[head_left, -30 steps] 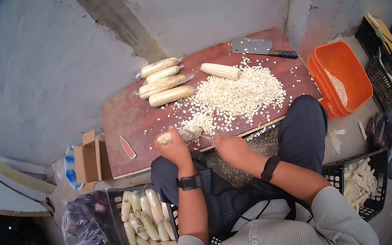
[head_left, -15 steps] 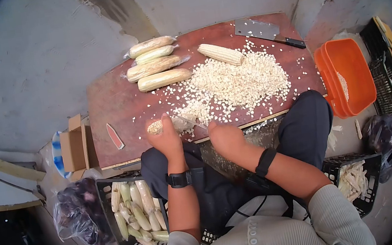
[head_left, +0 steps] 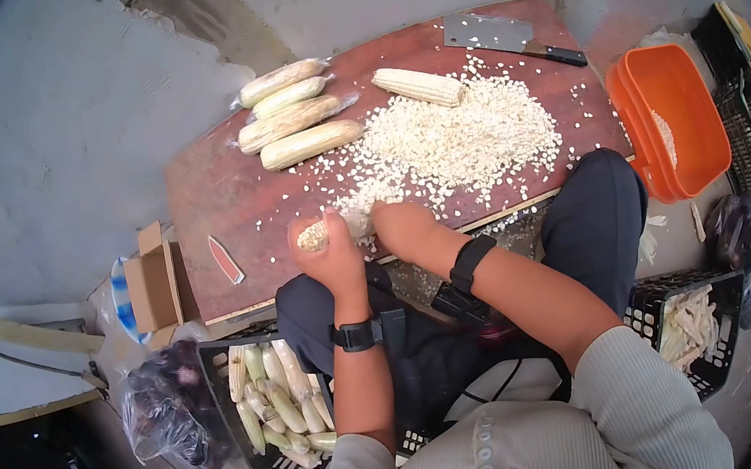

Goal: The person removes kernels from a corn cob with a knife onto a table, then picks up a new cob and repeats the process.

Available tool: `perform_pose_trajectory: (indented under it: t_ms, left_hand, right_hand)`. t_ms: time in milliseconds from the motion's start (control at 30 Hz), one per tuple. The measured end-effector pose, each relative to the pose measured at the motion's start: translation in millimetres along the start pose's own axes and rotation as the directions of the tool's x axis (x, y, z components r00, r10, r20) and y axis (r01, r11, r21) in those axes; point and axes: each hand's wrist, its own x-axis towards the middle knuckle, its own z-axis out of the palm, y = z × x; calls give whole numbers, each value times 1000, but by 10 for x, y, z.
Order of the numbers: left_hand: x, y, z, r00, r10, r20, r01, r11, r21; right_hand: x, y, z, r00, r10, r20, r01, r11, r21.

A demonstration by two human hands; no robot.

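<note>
My left hand [head_left: 333,261] grips a partly stripped corn cob [head_left: 310,236] at the near edge of a reddish wooden board [head_left: 215,185]. Pressed against the cob's right side, my right hand [head_left: 401,228] is closed on a small knife, whose blade is hidden now. Just beyond both hands a wide pile of loose white kernels [head_left: 468,140] covers the board. Several whole cobs [head_left: 292,117] lie side by side at the board's far left, and one bare cob [head_left: 417,87] lies next to the pile.
A cleaver [head_left: 501,34] lies at the board's far right corner. An orange tub [head_left: 687,162] stands to the right. By my left knee a black crate [head_left: 223,376] holds corn, and another crate [head_left: 732,347] is on the right. A cardboard box [head_left: 152,285] and a dark bag [head_left: 166,417] are at the left.
My right hand has moved left and up, from apart from the cob to right against it, and the knife blade seen earlier is hidden. The left hand still holds the cob.
</note>
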Motion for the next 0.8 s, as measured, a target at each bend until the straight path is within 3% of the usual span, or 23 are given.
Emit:
perform_pose_trajectory:
  t_ms: [100, 233, 367, 533, 700, 800]
  left_hand:
    - [8, -92, -22, 999, 35, -27, -36, 999, -32]
    - [2, -27, -65, 995, -34, -96, 25, 995, -98]
    - [-17, -174, -136, 989, -15, -145, 10, 999, -34]
    - [-32, -58, -104, 981, -44, -187, 52, 998, 38]
    - [-26, 59, -129, 953, -182, -242, 195, 980, 30]
    - [-2, -77, -179, 960, -170, -222, 173, 985, -5]
  right_hand:
    - [-43, 122, -18, 999, -34, -31, 37, 995, 93]
    - [9, 271, 79, 998, -26, 53, 7, 942, 335]
    - [-21, 392, 188, 976, 180, -124, -133, 938, 321]
    - [-549, 235, 37, 938, -25, -346, 52, 996, 70]
    - [-858, 119, 3, 937, -160, -312, 108, 978, -178]
    - [-906, 104, 31, 966, -68, -248, 12, 975, -220]
